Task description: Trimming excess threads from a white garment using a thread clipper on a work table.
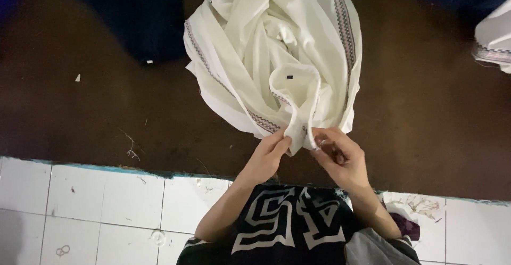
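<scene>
Both hands pinched a bunched cream garment (277, 52) with patterned trim on a dark worktop (96, 110): left hand (269, 156) and right hand (340, 156) fingers clamped on its edge.

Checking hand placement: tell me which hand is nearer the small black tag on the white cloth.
Left. The left hand pinches the cloth hem almost straight below the black tag; the right hand grips the same hem farther to the side, so it lies slightly farther off.
</scene>
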